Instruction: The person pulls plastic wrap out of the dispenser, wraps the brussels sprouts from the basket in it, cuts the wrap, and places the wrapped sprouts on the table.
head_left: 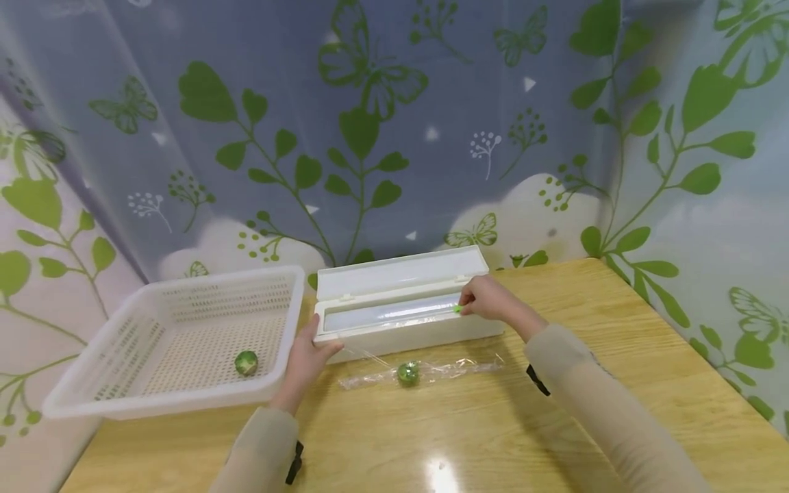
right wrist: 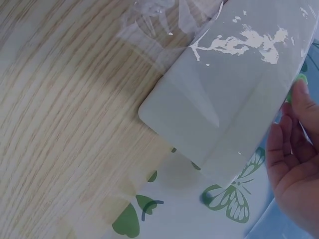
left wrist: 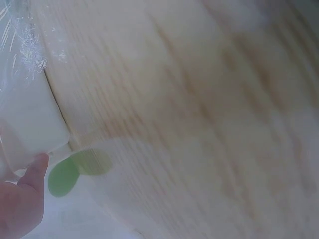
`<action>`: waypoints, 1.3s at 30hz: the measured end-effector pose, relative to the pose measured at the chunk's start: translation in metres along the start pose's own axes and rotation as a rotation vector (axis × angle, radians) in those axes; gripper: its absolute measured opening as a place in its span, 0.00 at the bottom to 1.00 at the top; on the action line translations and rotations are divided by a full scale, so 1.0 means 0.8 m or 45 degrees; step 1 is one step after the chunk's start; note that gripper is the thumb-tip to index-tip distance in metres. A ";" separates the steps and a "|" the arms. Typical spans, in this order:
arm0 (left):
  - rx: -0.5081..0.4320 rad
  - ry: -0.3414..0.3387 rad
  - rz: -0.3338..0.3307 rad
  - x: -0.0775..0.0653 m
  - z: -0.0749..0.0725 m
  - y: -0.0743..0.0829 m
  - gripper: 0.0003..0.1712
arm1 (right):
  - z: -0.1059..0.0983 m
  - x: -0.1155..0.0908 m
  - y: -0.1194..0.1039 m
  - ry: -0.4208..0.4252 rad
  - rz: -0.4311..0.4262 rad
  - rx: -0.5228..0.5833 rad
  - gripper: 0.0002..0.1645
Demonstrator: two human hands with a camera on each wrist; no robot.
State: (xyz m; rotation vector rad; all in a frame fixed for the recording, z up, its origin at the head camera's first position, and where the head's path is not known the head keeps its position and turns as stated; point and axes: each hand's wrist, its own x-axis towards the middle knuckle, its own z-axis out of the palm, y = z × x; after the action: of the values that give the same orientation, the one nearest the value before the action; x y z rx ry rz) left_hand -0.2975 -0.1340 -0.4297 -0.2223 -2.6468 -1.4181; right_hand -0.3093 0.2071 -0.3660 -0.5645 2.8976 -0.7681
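A white cling film dispenser box [head_left: 413, 335] stands on the table with its lid raised at the back. My left hand [head_left: 306, 357] grips its left end, thumb on the front side; the left wrist view shows that thumb at the box's corner. At the right end, my right hand [head_left: 490, 299] pinches a small green slider [head_left: 457, 309] on the box's top edge. Clear cling film [head_left: 453, 370] hangs over the front and spreads onto the table. A green Brussels sprout [head_left: 408, 373] lies on the film in front of the box.
On the left stands a white plastic basket [head_left: 185, 398] with perforated walls. Another Brussels sprout [head_left: 246, 363] sits inside it. A curtain [head_left: 456, 89] printed with leaves and butterflies hangs behind the wooden table [head_left: 370, 445].
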 end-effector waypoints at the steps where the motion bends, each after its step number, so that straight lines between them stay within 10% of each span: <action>1: -0.002 -0.001 0.000 0.001 0.000 0.000 0.45 | 0.000 0.000 0.000 0.003 -0.002 -0.008 0.05; 39: 0.041 0.001 0.038 0.002 0.001 -0.004 0.44 | -0.023 -0.028 0.043 0.096 0.022 -0.115 0.07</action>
State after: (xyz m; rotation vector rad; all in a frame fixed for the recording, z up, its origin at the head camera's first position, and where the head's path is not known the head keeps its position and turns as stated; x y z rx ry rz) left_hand -0.3000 -0.1354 -0.4325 -0.2568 -2.6520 -1.3654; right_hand -0.3030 0.2520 -0.3672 -0.5295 3.0147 -0.6738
